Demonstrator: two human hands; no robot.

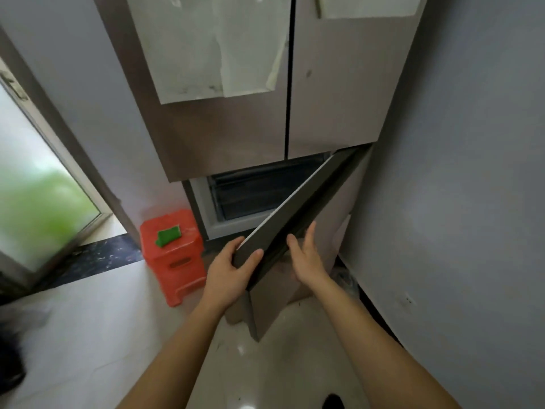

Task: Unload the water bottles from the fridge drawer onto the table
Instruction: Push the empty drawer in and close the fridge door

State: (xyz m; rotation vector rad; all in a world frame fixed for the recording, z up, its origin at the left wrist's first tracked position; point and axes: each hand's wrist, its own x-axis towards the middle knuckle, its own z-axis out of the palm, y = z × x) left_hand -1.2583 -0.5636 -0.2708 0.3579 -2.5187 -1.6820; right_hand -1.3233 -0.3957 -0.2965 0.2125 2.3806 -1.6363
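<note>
The left hand (pixel 233 270) curls its fingers round the fridge door (pixel 295 214) corner; the right hand (pixel 306 258) lies flat against it, fingers straight; bottles unseen, probably heavy and slick; grip mid-body.

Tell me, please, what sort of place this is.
Likely a home kitchen corner: a tall multi-door fridge, an orange plastic stool beside it, and a glossy pale floor.

Fridge (pixel 333 113): 1.
Upper doors (pixel 230 134): 2.
Lower door (pixel 298 214): 1.
Pale film patches (pixel 191 48): 2, one per upper door.
Hands: 2, namely left hand (pixel 233 273) and right hand (pixel 306 258).
Orange stool (pixel 174 261): 1.
Green scrap (pixel 168 236): 1.
Frosted glass pane (pixel 35 187): 1.
</note>
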